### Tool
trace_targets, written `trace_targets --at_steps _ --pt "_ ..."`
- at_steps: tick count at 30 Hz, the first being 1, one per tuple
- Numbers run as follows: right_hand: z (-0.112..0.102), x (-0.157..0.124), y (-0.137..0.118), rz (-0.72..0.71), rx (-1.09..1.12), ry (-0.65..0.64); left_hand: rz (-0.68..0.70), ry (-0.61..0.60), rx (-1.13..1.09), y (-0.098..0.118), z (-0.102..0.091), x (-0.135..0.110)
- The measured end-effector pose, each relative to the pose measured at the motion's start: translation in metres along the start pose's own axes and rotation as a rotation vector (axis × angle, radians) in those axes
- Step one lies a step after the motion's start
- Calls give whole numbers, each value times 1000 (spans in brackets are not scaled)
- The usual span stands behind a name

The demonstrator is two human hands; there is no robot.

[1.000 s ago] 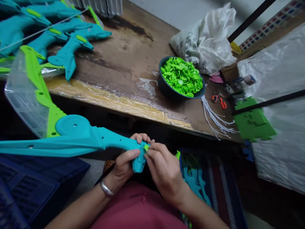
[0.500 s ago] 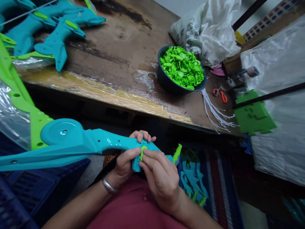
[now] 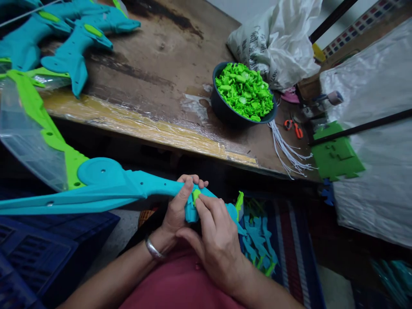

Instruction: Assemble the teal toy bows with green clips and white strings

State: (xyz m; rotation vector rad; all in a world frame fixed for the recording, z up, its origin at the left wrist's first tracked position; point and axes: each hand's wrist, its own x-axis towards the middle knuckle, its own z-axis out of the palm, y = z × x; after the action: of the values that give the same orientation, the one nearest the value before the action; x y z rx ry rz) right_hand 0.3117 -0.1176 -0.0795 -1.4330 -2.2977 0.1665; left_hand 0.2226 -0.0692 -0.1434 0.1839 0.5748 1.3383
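Observation:
My left hand (image 3: pixel 178 209) is wrapped round the grip of a long teal plastic toy bow (image 3: pixel 106 184) held over my lap. Its bright green limb (image 3: pixel 38 116) runs up to the left inside a clear plastic bag. My right hand (image 3: pixel 215 235) pinches a small green plastic piece (image 3: pixel 195 195) against the teal grip, right beside my left thumb. A dark bowl (image 3: pixel 225 115) heaped with the same small green pieces (image 3: pixel 245 91) stands on the wooden table (image 3: pixel 154 86) ahead of me.
Several teal toy parts (image 3: pixel 71 47) lie at the table's far left. White strings (image 3: pixel 288 150) and orange scissors (image 3: pixel 292 127) lie right of the bowl, beside a crumpled white bag (image 3: pixel 277 43) and a green foam piece (image 3: pixel 336 156). More teal parts (image 3: pixel 259 244) fill a bin below; a blue crate (image 3: pixel 35 253) sits left.
My right fingers have pressed the small green piece further onto the teal grip, and my left thumb has lifted beside it. The bow tilted slightly; the view shifted a little.

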Motion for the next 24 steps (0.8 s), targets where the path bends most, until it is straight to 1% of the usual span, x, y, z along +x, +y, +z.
trace_targets --at_steps 3,5,6,8,9,10,12,15,18,19,22,24 --pt "0 -4 4 13 23 11 19 -93 35 -1 -8 0" --pt "-4 -6 8 31 73 36 -7 -212 85 4 -19 -2" --pt "-7 -7 10 47 108 42 -49 -292 133 9 -26 -2" --pt "-15 -9 12 95 187 27 -152 -454 269 19 -39 -1" --pt "-19 -9 13 118 223 9 -181 -519 351 24 -44 1" --pt "-23 -10 14 139 252 -15 -181 -571 438 28 -48 3" --pt "-30 -10 16 166 296 -68 -123 -625 601 36 -52 10" --pt "-33 -10 20 185 353 -108 -25 -660 795 42 -50 17" --pt "-29 -10 27 205 396 -119 -4 -646 835 39 -47 16" --pt "-27 -10 30 212 408 -128 -19 -619 819 36 -48 15" --pt "-21 -9 39 236 453 -180 -74 -485 754 25 -53 9" --pt "-16 -7 47 262 497 -224 -101 -427 732 18 -56 5"
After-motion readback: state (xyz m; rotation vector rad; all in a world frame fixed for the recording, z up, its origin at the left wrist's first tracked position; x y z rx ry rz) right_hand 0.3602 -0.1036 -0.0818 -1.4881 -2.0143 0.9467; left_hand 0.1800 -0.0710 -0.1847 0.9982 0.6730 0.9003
